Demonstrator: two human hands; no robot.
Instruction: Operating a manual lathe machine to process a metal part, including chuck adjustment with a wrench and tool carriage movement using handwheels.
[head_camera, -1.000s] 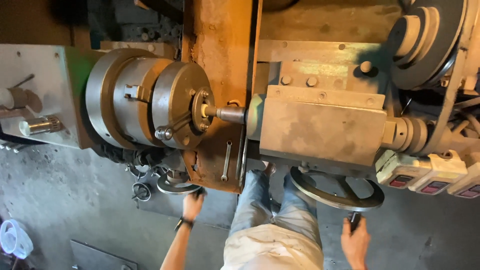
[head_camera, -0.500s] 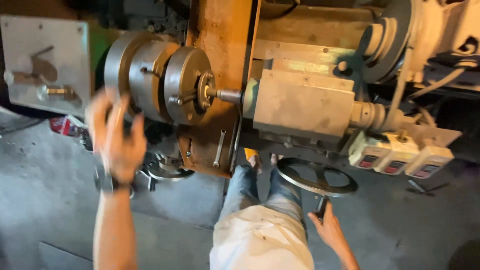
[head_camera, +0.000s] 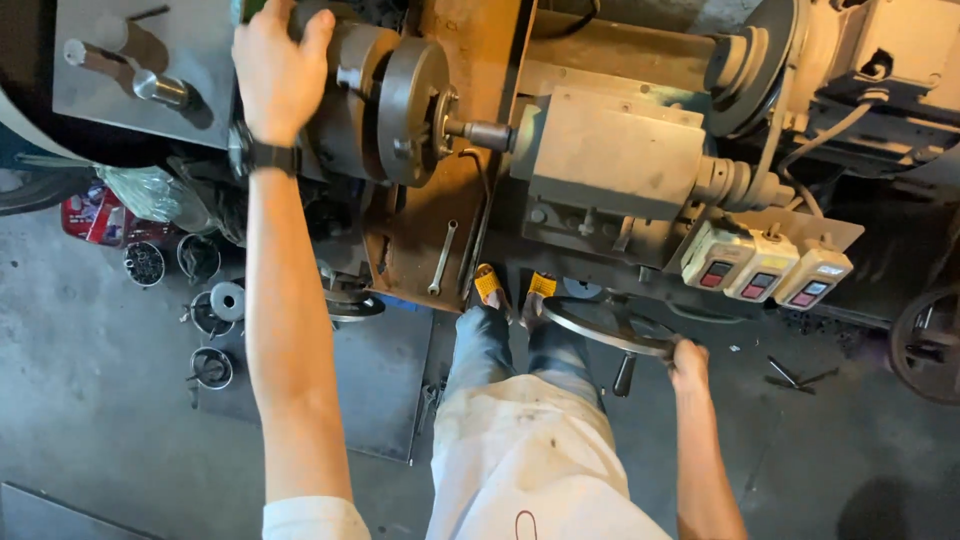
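Reaching up from its mid-air position of half a second before, left hand (head_camera: 278, 70) had landed on the lathe chuck (head_camera: 385, 95), fingers curled over the top of its rear body, wristwatch (head_camera: 262, 157) showing. Right hand (head_camera: 688, 365) remained low, fingers closed on the rim of the handwheel (head_camera: 610, 328). Judged: hand turning or steadying of the chuck had begun. Chuck: grey steel, stepped discs, mounted at upper centre against the rusty orange plate (head_camera: 480, 60); short round stub (head_camera: 487, 133) projecting toward the boxy tailstock (head_camera: 615, 155)
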